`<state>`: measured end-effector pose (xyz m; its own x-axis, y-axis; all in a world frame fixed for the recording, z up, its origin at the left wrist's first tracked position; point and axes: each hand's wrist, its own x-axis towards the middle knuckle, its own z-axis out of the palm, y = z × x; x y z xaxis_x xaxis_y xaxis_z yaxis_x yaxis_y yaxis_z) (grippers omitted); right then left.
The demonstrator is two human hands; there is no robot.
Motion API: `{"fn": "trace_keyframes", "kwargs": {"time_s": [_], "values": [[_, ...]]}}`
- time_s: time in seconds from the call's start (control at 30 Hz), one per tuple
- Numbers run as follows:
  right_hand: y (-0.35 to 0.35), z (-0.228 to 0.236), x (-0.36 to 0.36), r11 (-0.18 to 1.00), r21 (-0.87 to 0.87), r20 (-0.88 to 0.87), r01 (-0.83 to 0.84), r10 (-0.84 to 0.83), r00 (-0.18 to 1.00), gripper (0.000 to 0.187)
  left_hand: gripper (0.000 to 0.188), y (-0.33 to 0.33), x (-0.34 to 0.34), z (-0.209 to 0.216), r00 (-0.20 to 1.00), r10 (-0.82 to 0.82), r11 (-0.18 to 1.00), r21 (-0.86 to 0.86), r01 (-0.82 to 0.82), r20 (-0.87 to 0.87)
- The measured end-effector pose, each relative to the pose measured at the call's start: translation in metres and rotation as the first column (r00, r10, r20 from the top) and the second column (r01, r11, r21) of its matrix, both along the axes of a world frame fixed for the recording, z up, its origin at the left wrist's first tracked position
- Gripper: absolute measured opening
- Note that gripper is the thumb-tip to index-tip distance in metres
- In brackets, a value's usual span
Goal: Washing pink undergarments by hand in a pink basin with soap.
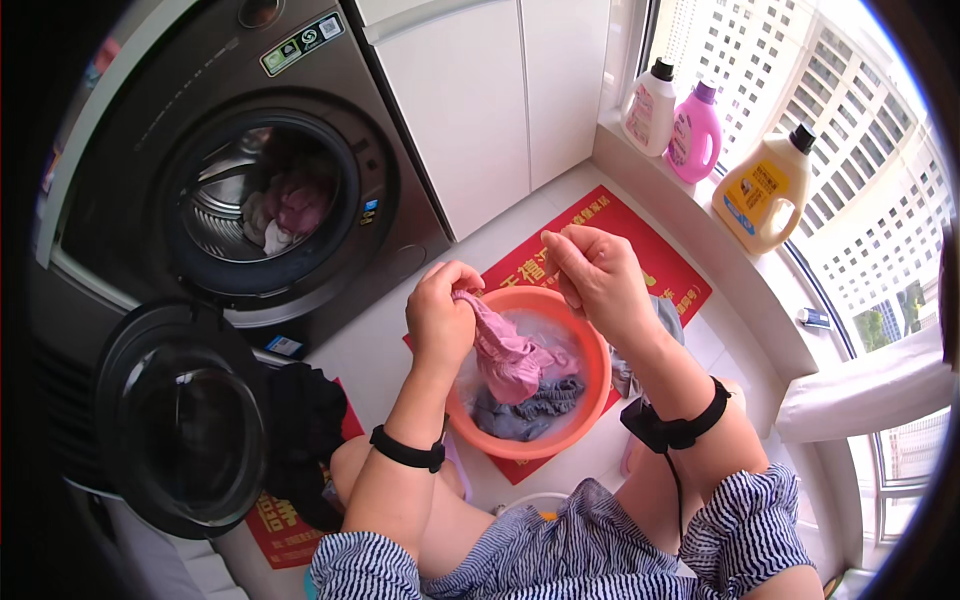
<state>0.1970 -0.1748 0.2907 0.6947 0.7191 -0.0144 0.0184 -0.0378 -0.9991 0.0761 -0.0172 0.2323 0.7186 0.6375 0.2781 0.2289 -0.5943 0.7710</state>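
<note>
My left hand (pixel 443 312) is closed on one end of a wet pink garment (pixel 510 362), which hangs down over an orange basin (pixel 601 372). Soapy water fills the basin, and a grey-blue cloth (pixel 520 412) with gathered edges lies in it below the pink one. Raised above the far right of the rim, my right hand (pixel 603 268) is closed in a pinch, apart from the garment. Whatever is between its fingertips, if anything, is too small to make out.
At left stands a dark washing machine (pixel 420 215), its round door (pixel 185 420) swung out and clothes (pixel 295 205) in its drum. Dark clothes (pixel 305 430) lie beside the door. Several detergent bottles (pixel 765 190) line the windowsill. Red mats (pixel 655 255) cover part of the floor.
</note>
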Motion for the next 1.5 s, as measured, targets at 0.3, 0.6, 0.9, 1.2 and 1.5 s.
{"fn": "trace_keyframes", "kwargs": {"time_s": [0.3, 0.6, 0.9, 1.2, 1.5], "values": [[0.012, -0.074, -0.011, 0.969, -0.165, 0.540, -0.183, 0.244, 0.805, 0.038, 0.029, -0.023, 0.010, 0.002, 0.982, -0.167, 0.984, -0.041, 0.171, 0.093], [0.012, -0.029, -0.006, 0.997, 0.045, 0.289, 0.060, -0.070, 0.955, 0.016, 0.025, -0.011, 0.012, -0.014, 0.993, -0.078, 0.993, 0.079, 0.086, -0.092], [-0.025, -0.042, 0.102, 0.805, 0.173, 0.240, 0.568, -0.594, 0.768, 0.013, 0.029, 0.033, -0.024, -0.007, 0.934, -0.074, 0.986, 0.112, 0.120, -0.348], [-0.021, -0.049, 0.091, 0.902, 0.115, 0.309, 0.417, -0.431, 0.848, 0.022, 0.024, 0.053, -0.043, 0.020, 0.998, 0.020, 0.957, -0.286, -0.036, -0.061], [-0.009, -0.040, 0.077, 0.998, 0.006, 0.068, -0.061, 0.060, 0.996, 0.024, 0.020, 0.053, -0.038, 0.015, 0.992, -0.061, 0.845, -0.524, 0.109, 0.108]]}}
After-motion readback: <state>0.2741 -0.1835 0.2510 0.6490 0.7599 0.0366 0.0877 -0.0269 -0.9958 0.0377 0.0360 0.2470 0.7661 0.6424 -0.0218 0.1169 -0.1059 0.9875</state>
